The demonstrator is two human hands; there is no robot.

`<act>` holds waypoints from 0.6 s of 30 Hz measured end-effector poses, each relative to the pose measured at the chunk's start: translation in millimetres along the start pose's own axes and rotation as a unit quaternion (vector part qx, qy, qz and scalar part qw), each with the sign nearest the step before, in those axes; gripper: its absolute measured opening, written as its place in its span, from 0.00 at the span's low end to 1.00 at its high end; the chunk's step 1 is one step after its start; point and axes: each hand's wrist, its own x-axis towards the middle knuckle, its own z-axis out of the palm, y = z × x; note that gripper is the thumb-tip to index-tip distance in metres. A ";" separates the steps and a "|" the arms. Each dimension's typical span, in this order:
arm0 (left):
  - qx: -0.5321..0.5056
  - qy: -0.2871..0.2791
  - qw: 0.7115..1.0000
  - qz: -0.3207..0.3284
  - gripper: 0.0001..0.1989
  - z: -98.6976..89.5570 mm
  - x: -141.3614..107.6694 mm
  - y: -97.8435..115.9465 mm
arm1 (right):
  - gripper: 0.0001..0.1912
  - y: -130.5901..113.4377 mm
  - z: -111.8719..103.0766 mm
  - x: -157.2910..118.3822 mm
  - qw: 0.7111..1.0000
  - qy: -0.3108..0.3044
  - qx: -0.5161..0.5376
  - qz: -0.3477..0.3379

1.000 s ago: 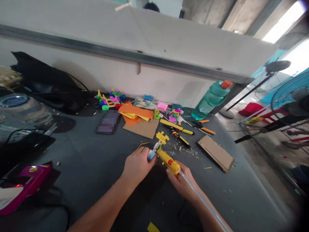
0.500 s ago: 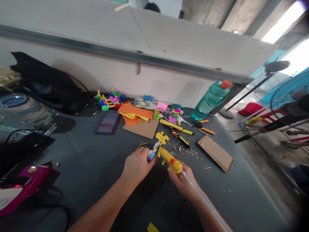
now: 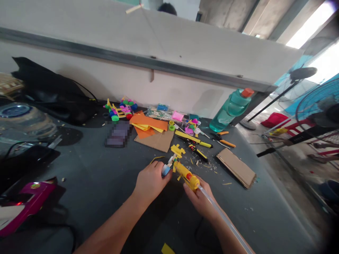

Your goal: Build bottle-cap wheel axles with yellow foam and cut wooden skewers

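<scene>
My left hand (image 3: 151, 182) is closed around a small blue and white bottle cap (image 3: 166, 170), which joins a yellow craft-stick piece (image 3: 177, 150) above it. In my right hand (image 3: 200, 200) is a yellow hot glue gun (image 3: 186, 177), with a long clear glue stick (image 3: 225, 220) trailing from its rear toward me. The gun's nozzle points at the cap and is partly hidden among yellow bits. Both hands sit close together, just above the dark tabletop (image 3: 87, 173).
Orange paper sheets (image 3: 149, 123), cardboard pieces (image 3: 236, 168), a yellow utility knife (image 3: 193, 138), orange-handled pliers (image 3: 222, 138) and colourful cap assemblies (image 3: 120, 110) lie ahead. A teal bottle (image 3: 231, 110) stands at the back edge. A pink object (image 3: 31, 201) sits at left.
The hands and glue gun have shifted only slightly, with the gun moving a little up and right. The grips look the same, and the view has drifted slightly.
</scene>
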 end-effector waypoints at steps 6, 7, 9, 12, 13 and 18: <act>-0.001 0.007 1.000 -0.003 0.13 1.2 -0.3 -0.9 | 0.09 -1.0 0.1 0.3 1.000 -0.006 -0.005 -0.007; 0.001 0.006 1.000 -0.003 0.13 1.3 -0.3 -0.9 | 0.09 -0.7 0.1 0.1 1.000 -0.004 -0.006 -0.007; 0.003 0.003 1.000 -0.001 0.13 1.6 -0.3 -0.8 | 0.09 -0.1 0.2 -0.1 1.000 -0.001 -0.008 -0.002; 0.005 0.000 1.000 0.001 0.14 1.9 -0.3 -0.6 | 0.08 0.8 0.5 -0.2 1.000 0.005 -0.011 -0.001; 0.004 0.000 1.000 0.002 0.14 2.1 -0.3 -0.7 | 0.08 1.1 0.6 -0.1 1.000 0.008 -0.011 -0.001; 0.003 0.000 1.000 0.000 0.14 3.0 -0.5 -0.9 | 0.08 2.2 1.4 -0.2 1.000 0.025 -0.004 0.010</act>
